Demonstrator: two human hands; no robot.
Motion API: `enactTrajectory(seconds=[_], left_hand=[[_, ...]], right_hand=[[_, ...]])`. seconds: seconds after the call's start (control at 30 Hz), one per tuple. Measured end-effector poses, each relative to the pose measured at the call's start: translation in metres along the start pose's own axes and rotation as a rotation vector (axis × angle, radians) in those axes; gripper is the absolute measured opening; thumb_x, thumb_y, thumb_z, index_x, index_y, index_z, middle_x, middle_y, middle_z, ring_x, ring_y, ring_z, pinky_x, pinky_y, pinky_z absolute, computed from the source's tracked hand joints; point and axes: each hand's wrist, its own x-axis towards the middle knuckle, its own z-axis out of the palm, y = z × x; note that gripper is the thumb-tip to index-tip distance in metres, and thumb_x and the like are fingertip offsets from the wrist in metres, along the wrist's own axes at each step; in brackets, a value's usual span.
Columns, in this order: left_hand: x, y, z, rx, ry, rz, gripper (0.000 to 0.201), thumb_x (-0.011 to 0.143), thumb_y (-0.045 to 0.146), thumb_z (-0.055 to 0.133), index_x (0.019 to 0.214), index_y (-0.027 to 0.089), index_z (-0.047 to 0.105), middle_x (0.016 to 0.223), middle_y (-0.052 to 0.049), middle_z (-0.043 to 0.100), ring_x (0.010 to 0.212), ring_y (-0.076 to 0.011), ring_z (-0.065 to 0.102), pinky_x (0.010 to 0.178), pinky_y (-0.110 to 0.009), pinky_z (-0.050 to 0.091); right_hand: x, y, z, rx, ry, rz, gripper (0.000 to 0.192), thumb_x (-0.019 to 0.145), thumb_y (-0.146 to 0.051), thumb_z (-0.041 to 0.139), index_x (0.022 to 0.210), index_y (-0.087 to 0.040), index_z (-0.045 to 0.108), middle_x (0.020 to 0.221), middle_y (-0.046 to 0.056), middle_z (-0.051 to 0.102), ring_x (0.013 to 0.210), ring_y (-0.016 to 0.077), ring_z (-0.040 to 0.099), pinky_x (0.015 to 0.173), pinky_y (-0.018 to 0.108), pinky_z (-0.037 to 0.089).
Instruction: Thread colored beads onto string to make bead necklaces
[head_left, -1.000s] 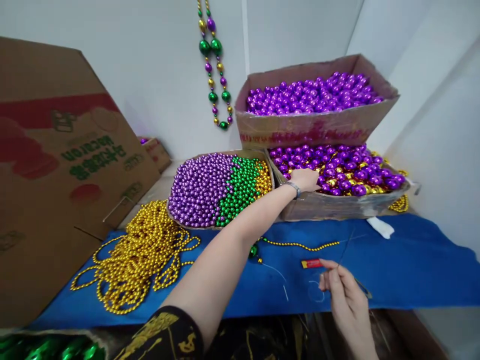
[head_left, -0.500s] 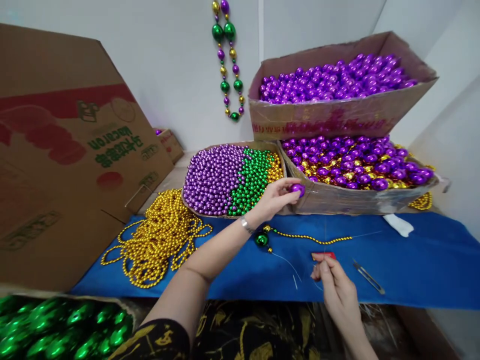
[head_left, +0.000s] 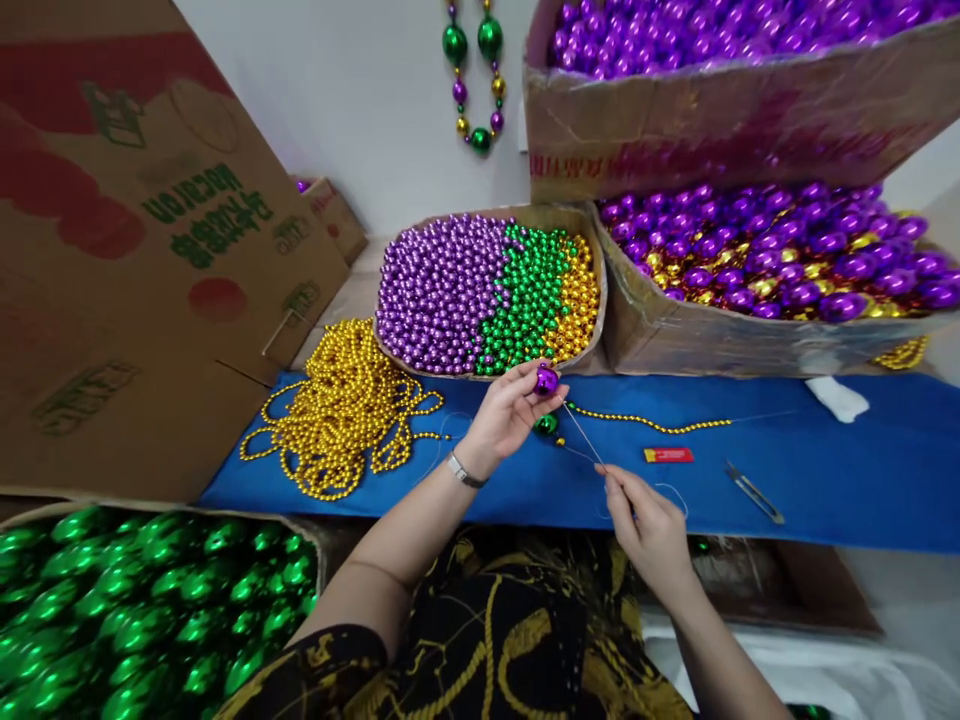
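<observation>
My left hand [head_left: 512, 412] pinches a shiny purple bead [head_left: 546, 380] over the blue cloth, just in front of the box of small beads. My right hand [head_left: 641, 515] is closed on a thin needle [head_left: 582, 433], whose far tip reaches the purple bead; whether it is inside the hole I cannot tell. Behind my left hand lies a string of small gold beads [head_left: 652, 425] with a big green bead [head_left: 546, 425] at its near end, partly hidden by my fingers.
A box of small purple, green and gold beads [head_left: 442, 290] stands behind. Boxes of larger purple beads [head_left: 750, 35] are at right. Gold bead strands [head_left: 337, 420] lie left, green beads [head_left: 150, 600] nearer. A red lighter [head_left: 669, 455] and a metal cutter [head_left: 754, 492] rest on the cloth [head_left: 825, 480].
My left hand has brought the purple bead from the right-hand box's edge toward me. My right hand has moved left, bringing the needle to the bead. The view has tilted down.
</observation>
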Motion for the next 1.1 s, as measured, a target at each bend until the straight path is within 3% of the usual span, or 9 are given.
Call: enactTrajectory(seconds=[0.17,0.43,0.7,0.8,0.9,0.97,1.1], left_hand=[[-0.003,0.001,-0.003,-0.019,-0.001,0.005,0.034,0.077,0.028,0.073,0.107,0.015,0.063,0.103,-0.007,0.069,0.093,-0.0196,0.07,0.089,-0.037,0.056],[-0.009,0.01,-0.011,0.174,-0.129,0.06,0.037,0.073,0.023,0.072,0.109,0.017,0.066,0.106,-0.008,0.067,0.083,-0.0132,0.06,0.066,-0.024,0.052],[-0.009,0.015,-0.017,0.234,-0.142,0.101,0.029,0.075,0.024,0.073,0.102,0.017,0.064,0.104,-0.009,0.071,0.081,-0.0127,0.061,0.063,-0.022,0.049],[-0.009,0.016,-0.018,0.351,-0.156,0.137,0.031,0.075,0.026,0.075,0.104,0.017,0.067,0.102,-0.009,0.071,0.078,-0.0114,0.061,0.061,-0.021,0.048],[-0.009,0.013,-0.016,0.49,-0.205,0.167,0.033,0.072,0.023,0.08,0.104,0.017,0.069,0.103,-0.007,0.07,0.083,-0.0109,0.062,0.071,-0.022,0.051],[-0.01,0.009,-0.013,0.474,-0.232,0.146,0.036,0.071,0.022,0.081,0.104,0.018,0.07,0.103,-0.006,0.068,0.087,-0.012,0.064,0.077,-0.024,0.053],[-0.012,0.002,-0.008,0.278,-0.206,0.029,0.037,0.071,0.024,0.082,0.104,0.018,0.067,0.096,-0.005,0.066,0.085,-0.0166,0.069,0.072,-0.028,0.057]], right_hand=[[0.0,-0.003,0.002,-0.013,-0.011,-0.02,0.024,0.095,-0.021,0.049,0.109,-0.021,0.069,0.098,0.007,0.076,0.083,0.0189,0.074,0.076,0.03,0.062],[0.005,0.01,-0.006,-0.114,0.001,-0.037,0.026,0.095,-0.021,0.05,0.113,-0.021,0.067,0.1,0.007,0.075,0.083,0.0185,0.073,0.076,0.03,0.061],[0.002,0.019,-0.006,-0.167,-0.04,-0.11,0.029,0.096,-0.021,0.049,0.119,-0.022,0.066,0.093,0.005,0.074,0.077,0.0169,0.071,0.071,0.029,0.057],[0.0,0.023,-0.006,-0.253,-0.036,-0.147,0.028,0.096,-0.021,0.049,0.119,-0.022,0.067,0.082,0.004,0.071,0.071,0.0161,0.067,0.068,0.029,0.054],[0.002,0.022,-0.004,-0.355,-0.025,-0.182,0.028,0.097,-0.021,0.049,0.118,-0.02,0.066,0.074,0.003,0.068,0.067,0.0157,0.064,0.068,0.029,0.052],[0.005,0.02,-0.001,-0.377,-0.009,-0.192,0.027,0.097,-0.02,0.049,0.117,-0.02,0.066,0.072,0.002,0.067,0.065,0.0155,0.063,0.067,0.029,0.051],[0.01,0.015,0.004,-0.243,0.021,-0.202,0.026,0.096,-0.017,0.049,0.117,-0.021,0.063,0.086,0.004,0.072,0.074,0.0157,0.068,0.07,0.027,0.054]])
